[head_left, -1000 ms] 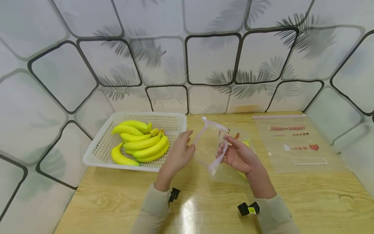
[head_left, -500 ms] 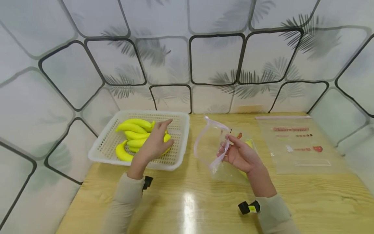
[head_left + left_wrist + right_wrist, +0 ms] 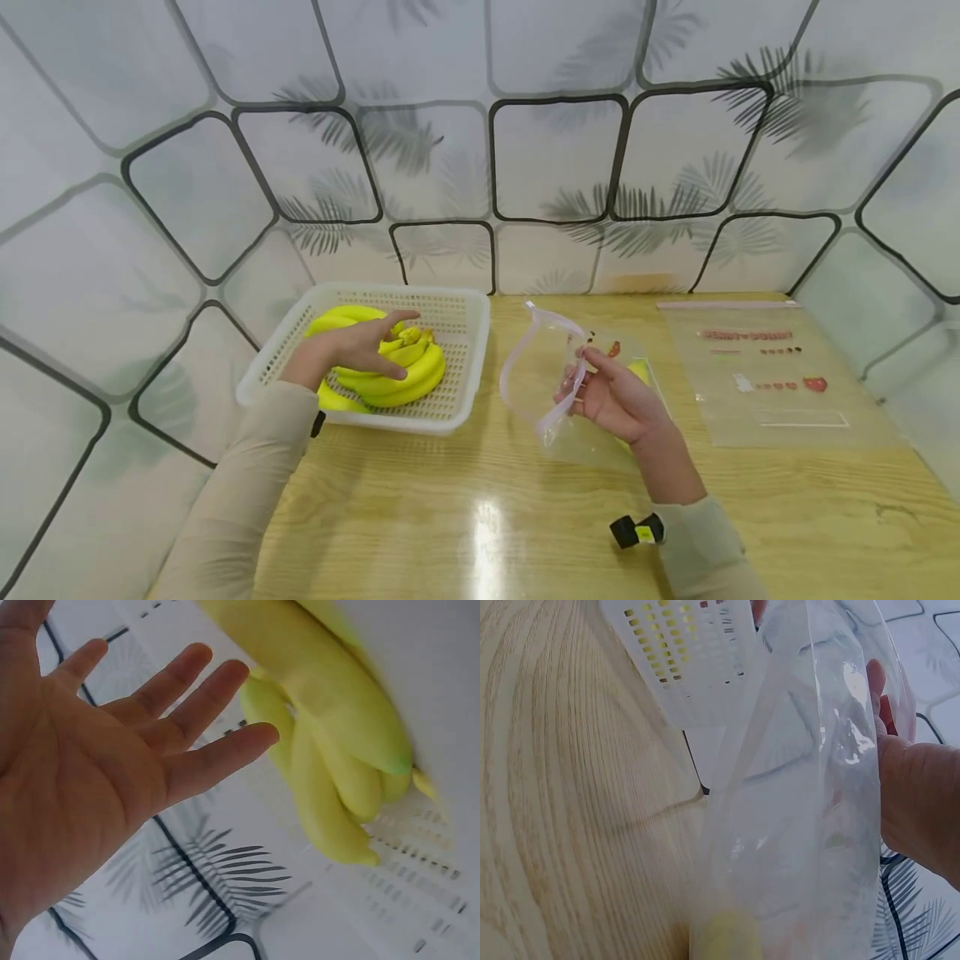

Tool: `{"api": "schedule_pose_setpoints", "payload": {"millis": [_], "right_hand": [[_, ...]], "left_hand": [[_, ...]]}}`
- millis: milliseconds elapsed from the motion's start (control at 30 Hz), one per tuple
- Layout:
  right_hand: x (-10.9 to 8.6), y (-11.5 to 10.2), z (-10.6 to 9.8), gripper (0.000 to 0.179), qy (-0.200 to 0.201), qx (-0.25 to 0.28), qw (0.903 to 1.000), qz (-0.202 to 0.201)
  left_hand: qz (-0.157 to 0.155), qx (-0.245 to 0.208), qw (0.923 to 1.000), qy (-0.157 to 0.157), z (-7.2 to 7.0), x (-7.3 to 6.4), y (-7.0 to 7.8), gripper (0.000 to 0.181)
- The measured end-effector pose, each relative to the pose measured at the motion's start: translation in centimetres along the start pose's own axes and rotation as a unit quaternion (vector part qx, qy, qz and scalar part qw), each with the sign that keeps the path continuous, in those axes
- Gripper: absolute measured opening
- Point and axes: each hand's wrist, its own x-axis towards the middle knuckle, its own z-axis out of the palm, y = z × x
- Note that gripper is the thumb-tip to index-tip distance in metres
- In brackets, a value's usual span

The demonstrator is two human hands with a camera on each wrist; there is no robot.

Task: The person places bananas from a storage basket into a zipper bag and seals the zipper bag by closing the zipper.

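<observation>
My left hand [image 3: 358, 346] hovers over the bananas [image 3: 408, 379] in the white basket, its fingers spread and nothing held. In the left wrist view the open palm [image 3: 82, 772] faces the camera, with the yellow bananas [image 3: 322, 727] beside the fingertips. With thumb and fingers, my right hand [image 3: 615, 396] pinches the lilac zip edge of a clear zip bag [image 3: 536, 375], whose mouth gapes toward the left. Something yellow [image 3: 639, 371] shows inside this bag, partly behind the hand. The right wrist view has the clear bag [image 3: 795, 825] filling its middle, a blurred yellow thing low inside.
A white perforated basket [image 3: 468, 392] stands at the back left of the wooden table [image 3: 420, 517]. Flat at the right lies a second clear zip bag [image 3: 780, 404] with red prints. Patterned panels [image 3: 555, 158] enclose the back and sides.
My left hand has moved left from beside the bag's mouth to over the bananas in the basket. My right hand keeps its hold on the bag almost unmoved.
</observation>
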Motion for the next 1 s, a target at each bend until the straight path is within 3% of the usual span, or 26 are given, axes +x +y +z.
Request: {"api": "schedule_pose_setpoints", "payload": {"millis": [100,400,767,1000], "right_hand": [[0.0,0.1,0.1,0.037,0.01,-0.002,0.9999,0.0],[0.0,0.2,0.2,0.034,0.025,-0.012,0.9996,-0.006],[-0.1,0.3,0.3,0.031,0.027,-0.028,0.9992,-0.01],[-0.2,0.3,0.3,0.029,0.025,-0.03,0.9992,-0.012]], "left_hand": [[-0.007,-0.007,0.9997,-0.023,0.2,0.6,-0.9,0.097],[-0.04,0.02,0.9984,-0.034,0.7,1.3,-2.1,0.088],[-0.019,0.026,0.9992,-0.023,1.8,1.5,-3.1,0.06],[-0.005,0.008,0.9988,-0.047,1.8,1.4,-3.4,0.03]]}}
